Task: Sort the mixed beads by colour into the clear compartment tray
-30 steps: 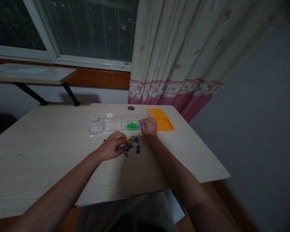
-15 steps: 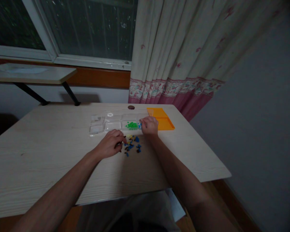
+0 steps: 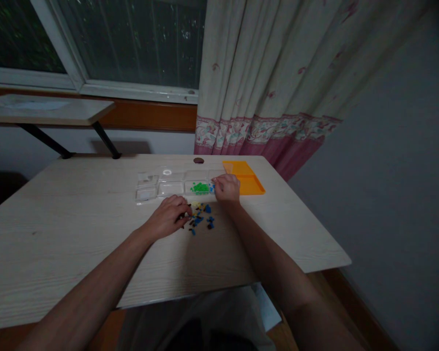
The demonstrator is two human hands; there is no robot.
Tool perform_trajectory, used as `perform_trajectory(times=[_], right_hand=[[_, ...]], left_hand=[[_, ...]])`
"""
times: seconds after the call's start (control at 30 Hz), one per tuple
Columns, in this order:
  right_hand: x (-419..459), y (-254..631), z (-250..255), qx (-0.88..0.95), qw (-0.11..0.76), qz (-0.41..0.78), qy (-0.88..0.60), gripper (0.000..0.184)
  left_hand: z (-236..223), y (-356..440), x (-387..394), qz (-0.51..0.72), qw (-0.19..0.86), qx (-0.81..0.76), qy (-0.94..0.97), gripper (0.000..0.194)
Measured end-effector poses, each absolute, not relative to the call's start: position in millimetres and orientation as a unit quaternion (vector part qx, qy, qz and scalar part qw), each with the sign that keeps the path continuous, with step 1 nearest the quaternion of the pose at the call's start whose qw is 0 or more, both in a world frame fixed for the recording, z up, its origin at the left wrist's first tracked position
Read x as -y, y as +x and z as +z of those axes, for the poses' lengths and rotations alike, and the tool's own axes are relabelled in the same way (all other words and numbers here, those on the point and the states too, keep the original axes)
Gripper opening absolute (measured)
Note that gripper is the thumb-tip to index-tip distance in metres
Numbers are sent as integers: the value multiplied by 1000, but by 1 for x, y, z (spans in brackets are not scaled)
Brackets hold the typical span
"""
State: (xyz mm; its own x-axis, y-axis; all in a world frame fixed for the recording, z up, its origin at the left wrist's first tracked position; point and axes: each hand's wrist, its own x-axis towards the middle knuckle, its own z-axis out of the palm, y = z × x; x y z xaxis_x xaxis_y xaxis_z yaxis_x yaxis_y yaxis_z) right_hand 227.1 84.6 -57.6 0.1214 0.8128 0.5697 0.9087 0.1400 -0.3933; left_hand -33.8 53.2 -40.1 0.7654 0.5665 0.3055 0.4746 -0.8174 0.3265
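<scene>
1. Left hand (image 3: 167,215): the forearm slants in from the lower left, the palm faces down, and the fingers curl inward at the left edge of the pile (image 3: 198,221). Dark bits show by the fingertips; whether any is gripped, I cannot tell.
2. Right hand (image 3: 227,188): the forearm slants in from the lower right, the wrist is bent, and the fingers are bent leftward above the right end of the clear tray (image 3: 170,188). The fingertips are partly hidden, so their spacing and any hold cannot be told.
3. The pile, of blue, yellow and dark bits, lies on the table (image 3: 95,234) between the forearms, in front of the clear tray.
4. Green bits (image 3: 200,188) lie in one front compartment; blue bits (image 3: 211,187) are in the next one right, beside the right fingers.
5. The orange tray (image 3: 251,184) lies just beyond the right hand.
</scene>
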Motion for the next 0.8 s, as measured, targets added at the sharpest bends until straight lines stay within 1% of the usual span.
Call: perform_trajectory(times=[0.23,0.37,0.53,0.63,0.7,0.8], right_hand=[[-85,224,-58,670,371,-59,-640,26],[-83,219,-56,684,376,-67,-622,27],[-70,203,-48,713,384,-69,-583,24],[-57,190,-41,745,385,-60,-542,25],[-48,182,-36,777,377,-53,-501,26],[-39,173,-31,825,342,-45,-447,28]], left_hand=[[-41,-31,-50,194,95,-279,936,15],[-41,-29,-50,219,99,-282,929,15],[-43,-28,-56,321,144,-317,881,21],[-45,-29,-61,377,183,-353,837,25],[-47,-30,-64,397,209,-375,811,26],[-47,-30,-66,413,236,-400,783,25]])
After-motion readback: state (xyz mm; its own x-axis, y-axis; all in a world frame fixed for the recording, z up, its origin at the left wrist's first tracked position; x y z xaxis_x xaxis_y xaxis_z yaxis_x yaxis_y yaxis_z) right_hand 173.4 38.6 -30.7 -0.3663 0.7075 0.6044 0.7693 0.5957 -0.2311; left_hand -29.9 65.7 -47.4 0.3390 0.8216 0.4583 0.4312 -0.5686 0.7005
